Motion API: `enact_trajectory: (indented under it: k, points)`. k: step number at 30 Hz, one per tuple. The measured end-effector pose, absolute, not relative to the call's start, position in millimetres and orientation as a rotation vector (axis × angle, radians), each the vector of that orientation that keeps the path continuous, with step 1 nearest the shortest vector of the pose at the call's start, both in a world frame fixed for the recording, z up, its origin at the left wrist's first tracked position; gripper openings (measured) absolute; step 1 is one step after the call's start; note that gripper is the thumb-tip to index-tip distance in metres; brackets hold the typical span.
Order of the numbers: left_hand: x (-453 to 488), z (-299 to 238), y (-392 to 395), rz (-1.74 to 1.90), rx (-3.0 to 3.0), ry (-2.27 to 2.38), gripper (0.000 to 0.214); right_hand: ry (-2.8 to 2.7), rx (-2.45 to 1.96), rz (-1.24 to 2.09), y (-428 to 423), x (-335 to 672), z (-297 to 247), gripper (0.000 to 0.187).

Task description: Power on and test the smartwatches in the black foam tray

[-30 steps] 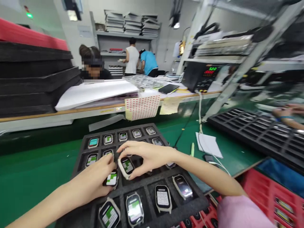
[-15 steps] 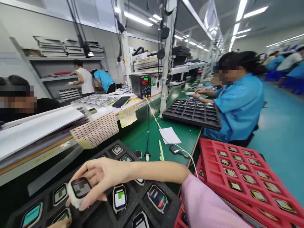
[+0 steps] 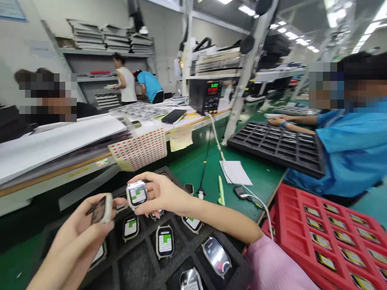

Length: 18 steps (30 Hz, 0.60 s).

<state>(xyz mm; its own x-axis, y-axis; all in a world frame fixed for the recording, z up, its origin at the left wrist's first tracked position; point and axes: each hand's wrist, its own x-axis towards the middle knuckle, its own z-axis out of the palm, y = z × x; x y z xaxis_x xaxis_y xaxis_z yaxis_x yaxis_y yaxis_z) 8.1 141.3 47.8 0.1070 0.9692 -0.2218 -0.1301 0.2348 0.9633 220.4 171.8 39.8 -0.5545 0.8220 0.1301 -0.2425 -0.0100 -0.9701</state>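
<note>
My left hand (image 3: 79, 229) is closed on a smartwatch body (image 3: 99, 209), held edge-on above the black foam tray (image 3: 139, 266). My right hand (image 3: 160, 193) pinches a second smartwatch body (image 3: 137, 194) with a lit green-and-white screen, just right of the first one. Both watches hover over the tray, whose pockets hold several more watch bodies such as one with a green screen (image 3: 165, 241). A pink sleeve (image 3: 272, 266) covers my right forearm near the bottom edge.
A red tray (image 3: 320, 225) with several small parts sits at the right. On the green bench lie a white paper (image 3: 236, 172), a pen (image 3: 221, 191) and a cable. A person in blue works at another black tray (image 3: 272, 145). A power supply (image 3: 207, 96) stands behind.
The view swung right, then partly back. My right hand lifted a watch out of the tray. My left hand now also holds a watch raised beside it.
</note>
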Motion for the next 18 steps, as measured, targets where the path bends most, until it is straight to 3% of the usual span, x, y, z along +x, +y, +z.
enact_trajectory:
  k: [7, 18]
  points:
    - [14.8, 41.5, 145.3, 1.054, 0.913, 1.088, 0.054, -1.553, -0.681, 1.679, 172.1, 212.0, 38.6, 0.039]
    - [18.2, 43.8, 136.4, 0.953, 0.834, 0.729, 0.057, -1.691, -0.81, 1.329, 174.8, 213.5, 45.2, 0.022]
